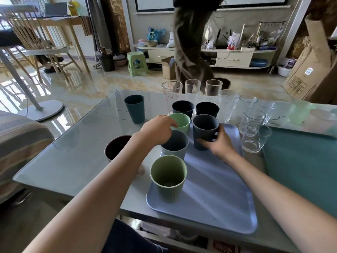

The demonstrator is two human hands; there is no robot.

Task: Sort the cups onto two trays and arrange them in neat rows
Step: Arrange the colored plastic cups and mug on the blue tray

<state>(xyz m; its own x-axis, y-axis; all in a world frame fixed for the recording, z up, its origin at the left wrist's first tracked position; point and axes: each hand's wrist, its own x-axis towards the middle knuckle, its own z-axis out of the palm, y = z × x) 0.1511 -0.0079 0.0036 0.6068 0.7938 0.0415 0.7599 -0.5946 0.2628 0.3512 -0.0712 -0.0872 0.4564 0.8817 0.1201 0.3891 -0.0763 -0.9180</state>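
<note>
Gripping a dark grey cup (pixel 205 132) near its base, the right hand (pixel 219 144) held it upright on the far part of the lavender tray (pixel 218 194), fingers curled round the lower wall. The left hand (pixel 157 130) reached over the rim of a grey-blue cup (pixel 175 146) on the tray's left edge, its fingers bent down at the rim of a mint cup (pixel 181 122) just behind; whether they actually pinched either rim could not be told. An olive-green cup (pixel 168 178) stood nearest on the tray. On the glass surface (pixel 73 157) beyond were two dark cups (pixel 182 108) side by side, a teal cup (pixel 135 108) to the left, and a dark red cup (pixel 116 147) partly hidden by the left forearm. Clear glasses (pixel 193 86) clustered at the far and right side, beside a teal tray (pixel 300 170).
</note>
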